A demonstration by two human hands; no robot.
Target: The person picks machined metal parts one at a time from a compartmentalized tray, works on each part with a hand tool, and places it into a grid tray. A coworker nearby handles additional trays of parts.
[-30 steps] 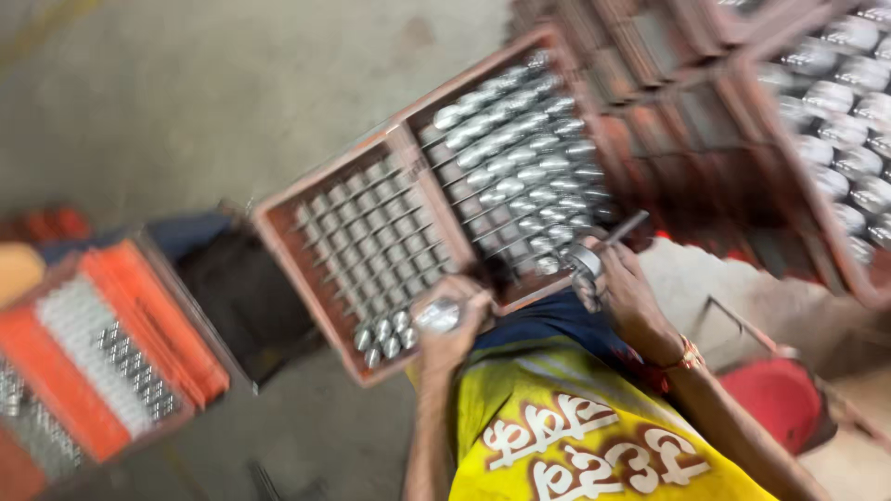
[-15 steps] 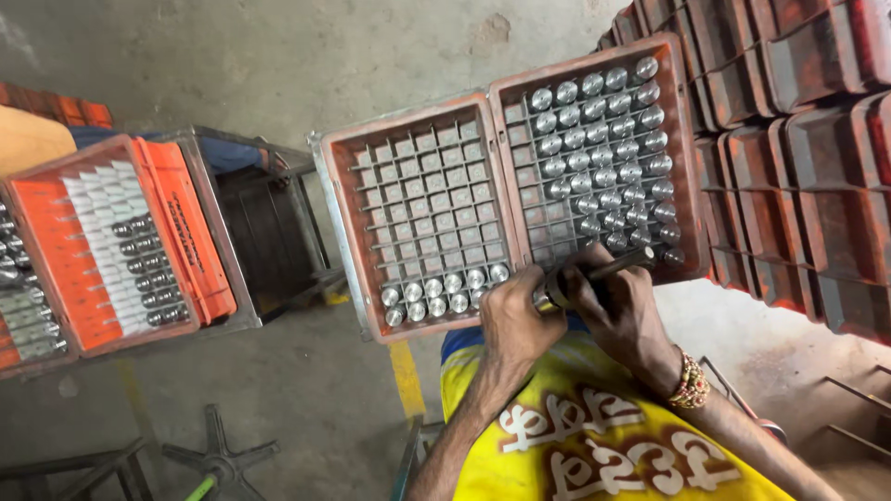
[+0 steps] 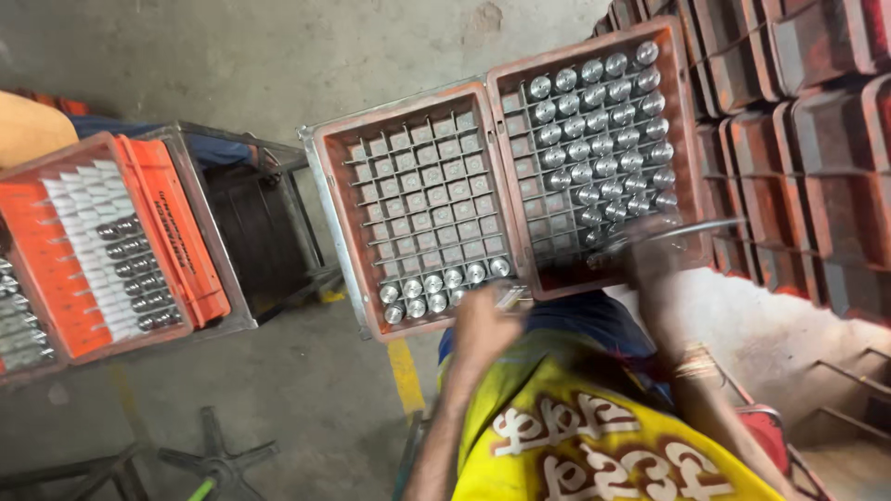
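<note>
Grey concrete floor (image 3: 232,56), stacked red crates (image 3: 798,139) right of the near-empty tray (image 3: 334,186). Left hand (image 3: 483,325), closed, at that tray's near edge, apparently pinching a metal cylinder (image 3: 510,295). Right hand (image 3: 650,260), blurred, grips a thin rod (image 3: 696,227) over the fuller tray (image 3: 691,111).

Left hand (image 3: 483,325) reaches the near-empty crate's (image 3: 419,209) front edge; blurred right hand (image 3: 650,260) perhaps holds a rod (image 3: 691,229) over the fuller crate (image 3: 594,139).

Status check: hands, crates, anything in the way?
Left hand at near-empty crate, grip unclear. Right hand blurred over fuller crate, holding thin rod. Nothing blocking.
</note>
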